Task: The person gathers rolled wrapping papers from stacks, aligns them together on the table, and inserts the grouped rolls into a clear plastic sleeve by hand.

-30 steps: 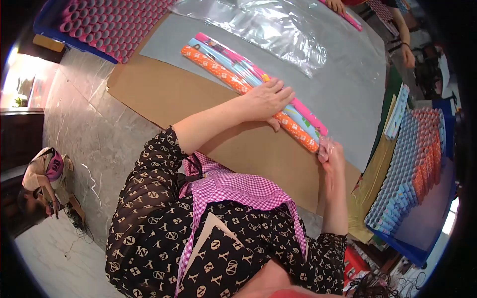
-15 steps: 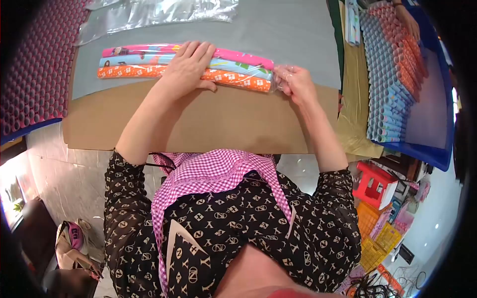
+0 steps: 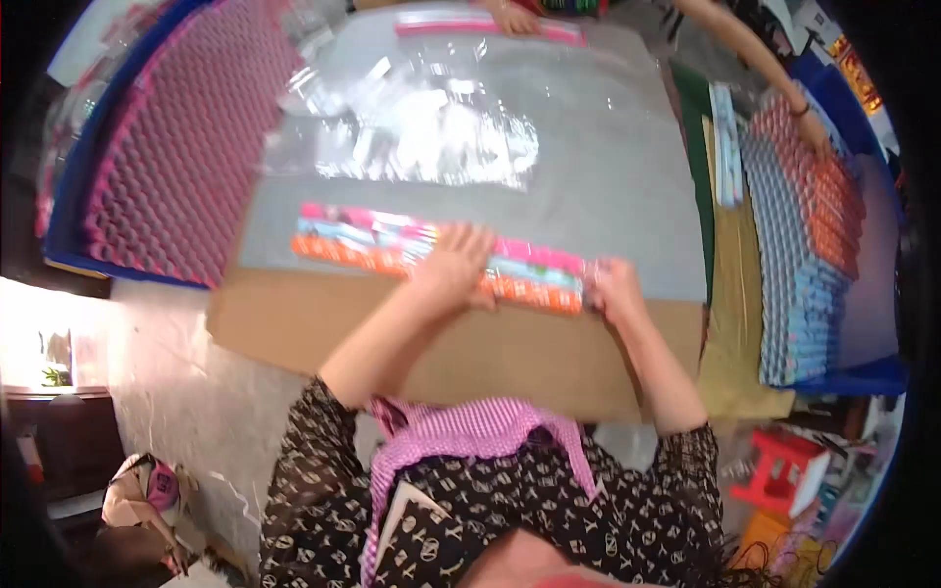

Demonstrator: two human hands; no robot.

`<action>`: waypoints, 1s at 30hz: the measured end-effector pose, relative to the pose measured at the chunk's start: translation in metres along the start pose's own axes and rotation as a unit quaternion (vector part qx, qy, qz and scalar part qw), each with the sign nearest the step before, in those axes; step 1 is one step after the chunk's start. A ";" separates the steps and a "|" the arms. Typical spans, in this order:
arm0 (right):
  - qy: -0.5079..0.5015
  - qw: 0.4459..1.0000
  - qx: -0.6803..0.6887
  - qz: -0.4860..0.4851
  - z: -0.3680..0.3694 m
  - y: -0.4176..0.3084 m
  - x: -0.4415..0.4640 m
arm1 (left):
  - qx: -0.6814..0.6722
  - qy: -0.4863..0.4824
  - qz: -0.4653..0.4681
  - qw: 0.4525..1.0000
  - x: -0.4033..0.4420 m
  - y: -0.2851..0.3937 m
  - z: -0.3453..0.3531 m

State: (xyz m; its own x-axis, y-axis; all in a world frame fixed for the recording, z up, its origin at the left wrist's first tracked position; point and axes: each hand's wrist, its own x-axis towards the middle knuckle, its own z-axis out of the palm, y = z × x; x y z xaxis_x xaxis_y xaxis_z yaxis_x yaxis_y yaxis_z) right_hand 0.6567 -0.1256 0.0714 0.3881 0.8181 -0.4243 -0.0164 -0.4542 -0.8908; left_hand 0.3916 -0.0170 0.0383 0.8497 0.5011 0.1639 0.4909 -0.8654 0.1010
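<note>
A pack of three wrapping paper rolls [image 3: 539,279], pink, light blue and orange, lies slightly slanted across the near part of the table in clear plastic. My left hand [image 3: 453,263] lies over the middle of the pack, fingers on the pink roll and thumb by the orange edge, gripping across it. At the right end, my right hand [image 3: 616,286] is closed on the loose end of the clear plastic bag [image 3: 590,284]. Blur and the fingers hide how the plastic is bunched there.
Flat clear plastic bags [image 3: 421,132] lie on the grey table cover [image 3: 618,167]. Across the table, a co-worker's hand [image 3: 515,18] rests on a pink roll [image 3: 446,24]. Blue-edged bins of rolls flank the table: pink rolls [image 3: 186,147] left, blue rolls [image 3: 784,265] right, where another person's arm [image 3: 755,54] reaches in.
The camera view has tilted up and shifted, so the table sits lower and farther right and the co-worker's hand shows. Both my hands keep their places on the pack.
</note>
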 end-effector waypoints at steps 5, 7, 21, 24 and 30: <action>-0.031 0.997 -0.071 -0.001 -0.009 -0.002 -0.011 | -0.025 -0.034 0.017 0.999 -0.001 -0.002 -0.022; -0.058 0.996 -0.062 -0.011 -0.021 0.004 -0.019 | -0.022 -0.027 0.019 0.999 -0.002 -0.001 -0.026; -0.113 0.992 -0.059 -0.010 -0.013 0.026 -0.026 | -0.002 -0.005 0.032 0.999 -0.003 -0.003 -0.018; -0.103 0.992 -0.068 0.000 -0.011 0.026 -0.025 | 0.001 -0.003 0.033 0.999 -0.002 -0.003 -0.017; -0.074 0.996 -0.045 -0.009 -0.001 0.024 -0.027 | -0.003 -0.005 0.034 0.999 -0.001 -0.003 -0.019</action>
State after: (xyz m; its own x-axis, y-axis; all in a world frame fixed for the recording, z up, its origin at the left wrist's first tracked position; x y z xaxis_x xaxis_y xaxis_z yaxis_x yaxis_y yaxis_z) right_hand 0.6467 -0.1592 0.0612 0.2470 0.8666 -0.4335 0.0742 -0.4630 -0.8832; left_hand 0.3853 -0.0147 0.0567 0.8831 0.4408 0.1608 0.4306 -0.8975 0.0952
